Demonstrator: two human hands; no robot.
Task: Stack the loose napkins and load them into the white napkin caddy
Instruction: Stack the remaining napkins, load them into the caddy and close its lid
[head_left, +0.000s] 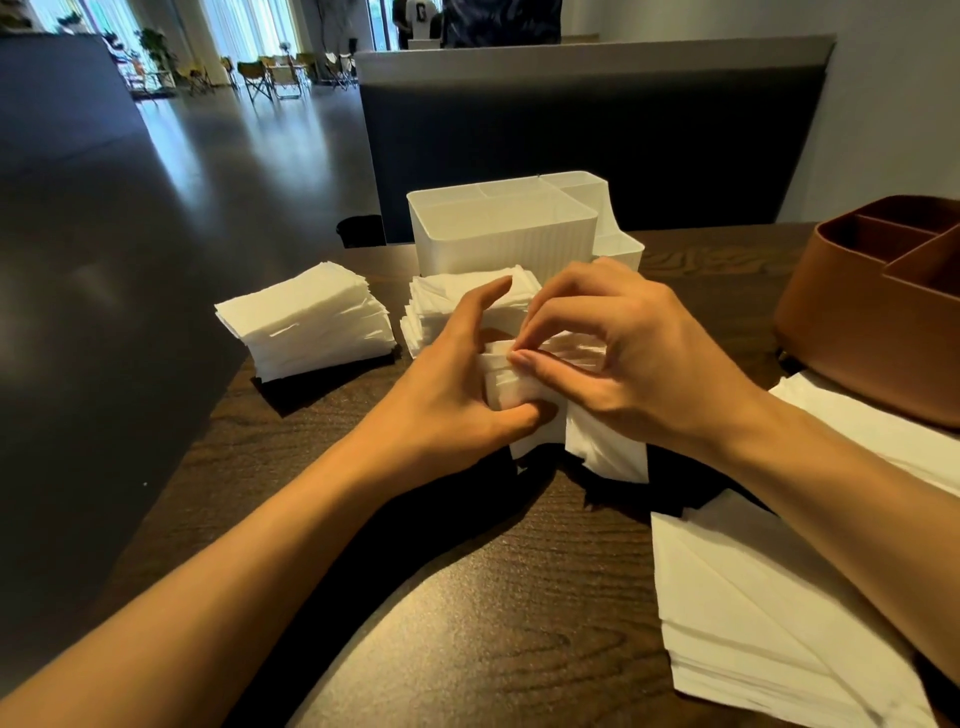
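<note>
A small bundle of white napkins (602, 452) stands on the dark wooden table (467, 597) between both hands. My left hand (457, 384) grips its left side, thumb under and fingers curled over the top. My right hand (623, 353) pinches the bundle's top edge with thumb and forefinger. Just behind the hands lies a messy stack of napkins (457, 296). The white napkin caddy (498, 228) stands behind that stack, its large front compartment holding nothing visible. Another neat napkin stack (306, 322) lies to the left.
A brown compartmented caddy (872, 312) stands at the right. Large flat white napkins (769, 623) lie at the front right, under my right forearm. A dark partition (597, 135) rises behind the table, whose left edge drops to the floor.
</note>
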